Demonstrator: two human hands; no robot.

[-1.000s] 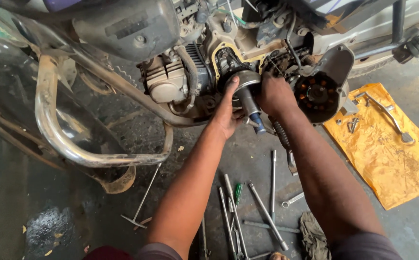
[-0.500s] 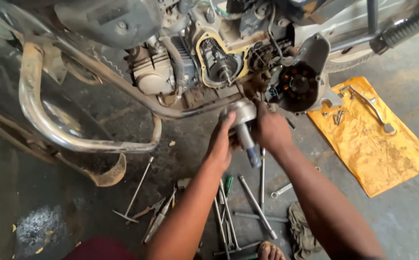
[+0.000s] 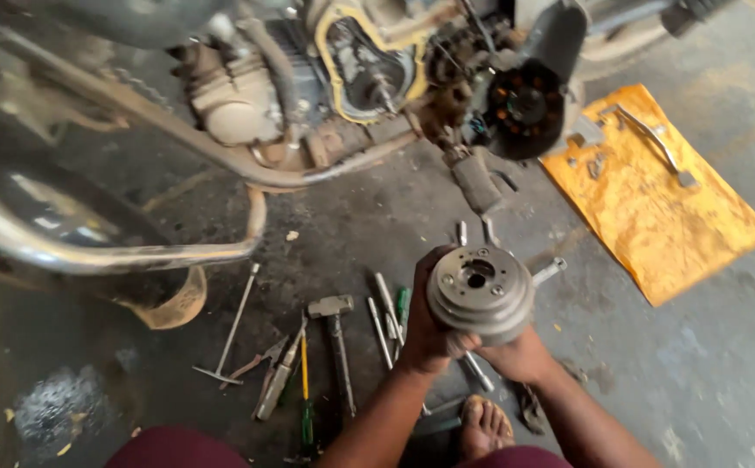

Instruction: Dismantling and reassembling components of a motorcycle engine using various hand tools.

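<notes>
Closest to me, a bare foot [image 3: 484, 425] rests on the concrete floor [image 3: 698, 364] between my forearms. Just above it, my left hand [image 3: 425, 334] and right hand [image 3: 516, 355] are both closed around a round grey metal clutch drum [image 3: 480, 293], the left cupping its side, the right supporting it from beneath; I hold it above the floor, face up, well below the engine. Scattered on the floor to the left of my hands I see a hammer [image 3: 336, 334], a green-handled screwdriver [image 3: 305, 390], pliers [image 3: 265, 368] and a T-handle wrench [image 3: 232, 334]. Further right lies a yellow sheet [image 3: 655, 217] carrying a metal lever [image 3: 650, 143] and small parts. Farthest off stands the motorcycle engine [image 3: 360, 69], its side opened with a yellow gasket rim showing, a chrome exhaust pipe [image 3: 117, 251] curving across the left.
</notes>
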